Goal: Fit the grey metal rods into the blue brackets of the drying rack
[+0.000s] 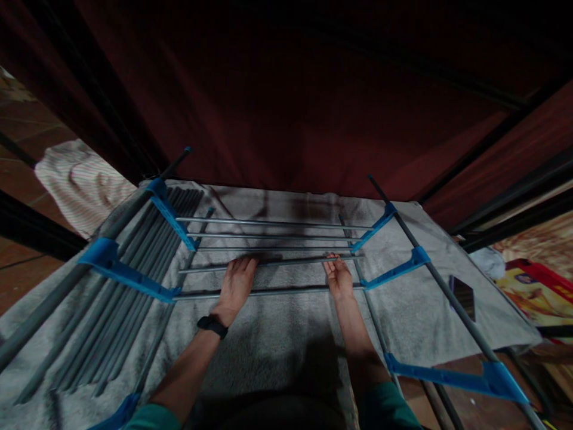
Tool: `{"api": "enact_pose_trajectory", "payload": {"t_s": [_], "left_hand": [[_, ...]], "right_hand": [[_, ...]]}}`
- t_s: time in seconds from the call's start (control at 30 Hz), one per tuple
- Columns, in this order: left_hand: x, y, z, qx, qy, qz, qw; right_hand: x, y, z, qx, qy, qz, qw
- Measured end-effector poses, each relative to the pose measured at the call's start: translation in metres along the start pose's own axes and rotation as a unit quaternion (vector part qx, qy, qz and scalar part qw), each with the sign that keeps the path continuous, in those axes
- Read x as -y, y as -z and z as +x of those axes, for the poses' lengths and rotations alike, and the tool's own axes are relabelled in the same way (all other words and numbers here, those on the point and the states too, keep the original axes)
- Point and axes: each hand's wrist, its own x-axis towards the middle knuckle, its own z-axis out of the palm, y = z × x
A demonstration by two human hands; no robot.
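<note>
Grey metal tube (290, 262), slim, straight: left hand (239, 282) closed over it, right hand's (339, 278) half-curled fingertips holding it near one end. Sits above grey cloth (290, 334), inside its side edges.

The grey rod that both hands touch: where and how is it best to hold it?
Likely grip the grey rod toward both ends, with the left hand and right hand, from the near side, over the nearer rod. It is long, thin and crosswise, so two spaced grips should steady it.
</note>
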Motion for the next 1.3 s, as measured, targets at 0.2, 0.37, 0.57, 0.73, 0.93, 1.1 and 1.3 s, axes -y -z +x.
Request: {"api": "enact_pose_trajectory", "payload": {"t_s": [0.2, 0.37, 0.57, 0.73, 0.93, 1.1, 1.3], "left_hand": [[-0.0002, -0.0006, 0.0006, -0.002, 0.007, 0.016, 1.0], [-0.0037, 0.0053, 0.0024, -0.005, 0.027, 0.029, 0.999], [-0.0029, 0.0041, 0.0025, -0.014, 0.02, 0.024, 0.999], [-0.001, 0.0018, 0.0029, 0.001, 0.009, 0.001, 1.0], [-0.0017, 0.0041, 0.003, 0.01, 0.001, -0.001, 1.0], [-0.0014, 0.0039, 0.0027, -0.001, 0.003, -0.012, 1.0], [0.0, 0.0048, 0.0019, 0.001, -0.013, -0.021, 1.0]], "right_hand": [[-0.0004, 0.0006, 0.0006, -0.008, 0.014, 0.001, 1.0], [0.0002, 0.0021, 0.0029, -0.023, 0.02, 0.011, 0.999], [-0.0007, 0.002, 0.0039, -0.032, 0.019, 0.012, 0.999], [-0.0015, 0.0013, 0.0034, -0.019, 0.013, 0.022, 1.0], [0.0003, 0.0023, 0.0039, -0.016, 0.001, 0.023, 1.0], [0.0008, 0.0016, 0.0041, -0.032, -0.007, 0.041, 0.999], [0.0006, 0.0006, 0.0025, -0.03, 0.007, 0.052, 0.998]]}}
